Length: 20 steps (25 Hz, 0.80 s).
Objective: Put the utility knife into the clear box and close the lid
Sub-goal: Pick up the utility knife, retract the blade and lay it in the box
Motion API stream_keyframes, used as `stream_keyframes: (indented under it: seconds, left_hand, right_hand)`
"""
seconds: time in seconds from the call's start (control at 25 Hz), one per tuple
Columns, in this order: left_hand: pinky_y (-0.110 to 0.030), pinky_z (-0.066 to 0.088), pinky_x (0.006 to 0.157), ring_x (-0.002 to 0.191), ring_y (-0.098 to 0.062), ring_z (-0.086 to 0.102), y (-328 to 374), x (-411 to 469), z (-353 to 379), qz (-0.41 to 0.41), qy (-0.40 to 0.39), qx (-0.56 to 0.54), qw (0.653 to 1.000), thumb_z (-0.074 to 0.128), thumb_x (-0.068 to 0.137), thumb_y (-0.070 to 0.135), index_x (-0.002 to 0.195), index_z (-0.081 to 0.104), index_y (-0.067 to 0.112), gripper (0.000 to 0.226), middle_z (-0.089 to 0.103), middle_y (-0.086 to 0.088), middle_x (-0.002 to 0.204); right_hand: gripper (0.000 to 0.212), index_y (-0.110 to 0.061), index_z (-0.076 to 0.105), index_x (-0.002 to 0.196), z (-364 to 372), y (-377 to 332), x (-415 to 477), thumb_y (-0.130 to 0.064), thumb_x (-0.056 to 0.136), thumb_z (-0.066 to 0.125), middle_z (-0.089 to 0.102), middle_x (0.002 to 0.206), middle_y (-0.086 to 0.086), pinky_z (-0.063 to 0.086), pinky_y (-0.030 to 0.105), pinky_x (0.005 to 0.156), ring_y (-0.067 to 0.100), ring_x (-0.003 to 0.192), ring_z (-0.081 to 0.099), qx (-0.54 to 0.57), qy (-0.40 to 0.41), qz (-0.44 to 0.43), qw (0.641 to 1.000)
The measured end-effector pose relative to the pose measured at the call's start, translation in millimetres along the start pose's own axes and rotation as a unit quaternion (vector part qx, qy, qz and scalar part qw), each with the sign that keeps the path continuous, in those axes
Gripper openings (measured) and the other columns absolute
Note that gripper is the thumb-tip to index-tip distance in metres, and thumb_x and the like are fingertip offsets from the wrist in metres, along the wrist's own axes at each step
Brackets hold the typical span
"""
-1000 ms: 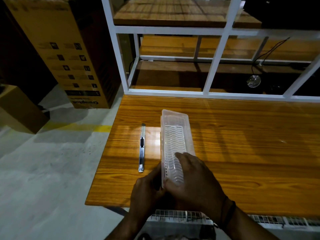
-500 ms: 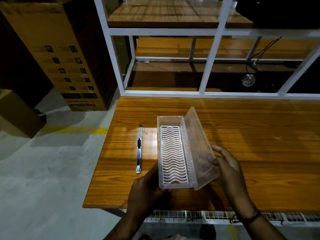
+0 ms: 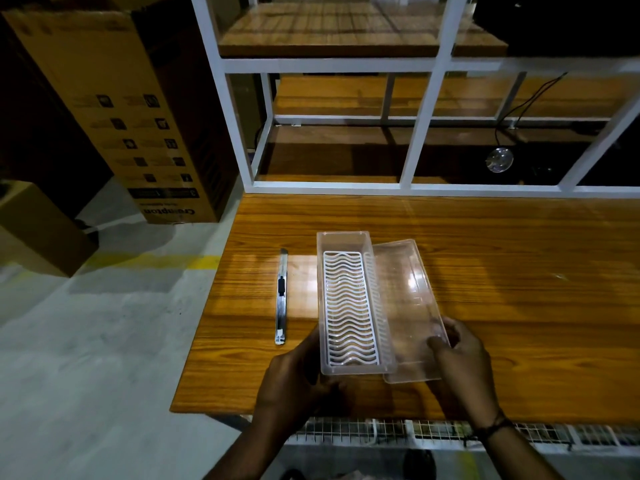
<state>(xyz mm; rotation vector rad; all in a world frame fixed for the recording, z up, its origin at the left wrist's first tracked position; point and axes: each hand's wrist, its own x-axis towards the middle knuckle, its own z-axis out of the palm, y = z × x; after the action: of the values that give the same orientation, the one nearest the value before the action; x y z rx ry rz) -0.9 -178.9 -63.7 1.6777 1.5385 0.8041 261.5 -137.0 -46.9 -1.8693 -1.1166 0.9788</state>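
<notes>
Since half a second ago the lid (image 3: 405, 306) has swung further over to the right; it now lies nearly flat beside the clear box (image 3: 349, 303), joined along the box's right long edge.

Nearest: wire mesh basket (image 3: 363, 432) under the front edge of the bench (image 3: 519, 306).

Left hand (image 3: 294, 379): fingers closed around the near-left corner of the clear box, thumb up along its left wall. Right hand (image 3: 460, 362): gripping the near-right end of the lid, thumb on its inner face, fingers behind.

Clear box rests on the bench, long axis running away from the person, open. White wavy grid insert (image 3: 349, 306) lies on its floor. No other contents.

Utility knife (image 3: 281, 296): flat on the bench, just left of the box, parallel to it, not touching it or either hand. Bright light patch on the wood around it.

Farther: white metal frame (image 3: 415, 133) with wooden shelves at the back of the bench; a round reflective object (image 3: 499, 160) with a black cable on the lower shelf. Far left, on the concrete floor: a tall cardboard carton (image 3: 114, 109) and a smaller one (image 3: 38, 226).
</notes>
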Motion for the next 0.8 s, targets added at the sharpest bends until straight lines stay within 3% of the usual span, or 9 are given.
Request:
stream_keyframes:
  seconds: [0.08, 0.2, 0.36, 0.44, 0.52, 0.64, 0.8]
  left_hand:
    - [-0.023, 0.063, 0.082, 0.102, 0.012, 0.068, -2, -1, -2, -0.004, -0.011, 0.000, 1.000, 0.087, 0.072, 0.025, 0.140, 0.035, 0.069, 0.096, 0.064, 0.048, 0.110]
    - [-0.016, 0.059, 0.088, 0.111, 0.014, 0.064, -4, -3, -5, -0.006, -0.016, 0.006, 1.000, 0.083, 0.077, 0.019, 0.134, 0.039, 0.073, 0.091, 0.064, 0.045, 0.113]
    - [-0.007, 0.052, 0.089, 0.108, 0.016, 0.064, -5, -2, -17, -0.036, 0.017, 0.013, 0.999, 0.077, 0.087, 0.016, 0.120, 0.056, 0.061, 0.060, 0.067, 0.043, 0.106]
    - [-0.017, 0.058, 0.085, 0.100, 0.008, 0.069, -9, 4, -27, -0.066, 0.093, 0.022, 0.993, 0.075, 0.089, 0.032, 0.120, 0.067, 0.044, 0.034, 0.075, 0.025, 0.107]
    - [-0.026, 0.060, 0.076, 0.088, 0.003, 0.068, -14, 15, -36, -0.101, 0.159, 0.059, 0.980, 0.072, 0.087, 0.048, 0.108, 0.071, 0.034, 0.025, 0.075, 0.017, 0.097]
    - [-0.029, 0.048, 0.061, 0.078, -0.013, 0.063, -20, 37, -40, -0.132, 0.198, 0.155, 0.959, 0.067, 0.083, 0.061, 0.094, 0.065, 0.025, 0.037, 0.066, 0.006, 0.088]
    - [-0.035, 0.054, 0.067, 0.091, -0.027, 0.067, -17, 63, -34, -0.177, 0.208, 0.211, 0.938, 0.063, 0.081, 0.065, 0.109, 0.061, 0.017, 0.056, 0.065, -0.006, 0.105]
  right_hand:
    - [0.031, -0.030, 0.062, 0.115, 2, 1, 1, -0.014, 0.089, 0.068, 0.068, 0.099, -0.008, 0.052, 0.030, 0.070, 0.013, 0.090, 0.065, -0.020, -0.008, 0.009, 1.000]
    - [0.045, -0.037, 0.063, 0.118, 5, 16, 8, -0.044, 0.073, 0.065, 0.064, 0.122, -0.002, 0.055, 0.051, 0.091, 0.028, 0.116, 0.058, -0.107, 0.005, 0.004, 0.994]
    - [0.036, -0.029, 0.067, 0.120, 10, -6, 0, -0.023, 0.084, 0.070, 0.056, 0.128, -0.001, 0.051, 0.056, 0.099, 0.032, 0.123, 0.050, -0.105, 0.017, -0.038, 0.994]
    - [0.032, -0.025, 0.070, 0.116, 13, -11, 1, -0.015, 0.085, 0.070, 0.056, 0.121, -0.005, 0.049, 0.054, 0.100, 0.031, 0.122, 0.051, -0.110, 0.020, -0.076, 0.991]
    - [0.030, -0.026, 0.072, 0.112, 18, -16, 1, -0.014, 0.084, 0.069, 0.055, 0.113, -0.013, 0.049, 0.053, 0.101, 0.029, 0.120, 0.053, -0.100, 0.013, -0.097, 0.990]
    - [0.030, -0.034, 0.069, 0.104, 27, -20, -3, -0.013, 0.082, 0.071, 0.049, 0.106, -0.030, 0.051, 0.054, 0.098, 0.028, 0.113, 0.060, -0.079, 0.003, -0.135, 0.988]
    - [0.030, -0.036, 0.066, 0.100, 32, -20, -5, -0.013, 0.082, 0.072, 0.054, 0.106, -0.015, 0.047, 0.050, 0.103, 0.029, 0.113, 0.060, -0.082, 0.009, -0.155, 0.985]
